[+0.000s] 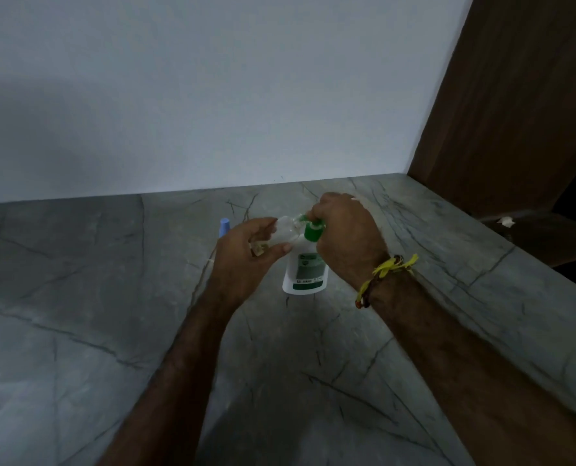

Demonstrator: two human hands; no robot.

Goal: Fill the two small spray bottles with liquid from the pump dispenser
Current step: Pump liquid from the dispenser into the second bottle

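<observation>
A white pump dispenser (305, 270) with a green label and green pump collar stands on the grey marble counter (111, 297). My right hand (347, 233) is closed over its green pump head from above. My left hand (246, 253) holds a small clear spray bottle (286, 228) tilted on its side, its open mouth up against the pump's nozzle. A second small bottle with a blue cap (224, 227) stands on the counter just behind my left hand, mostly hidden by it.
A white wall rises at the back of the counter. A dark wooden panel (515, 112) bounds the right side, with a lower dark surface and a small white scrap (506, 222) beyond the counter's right edge.
</observation>
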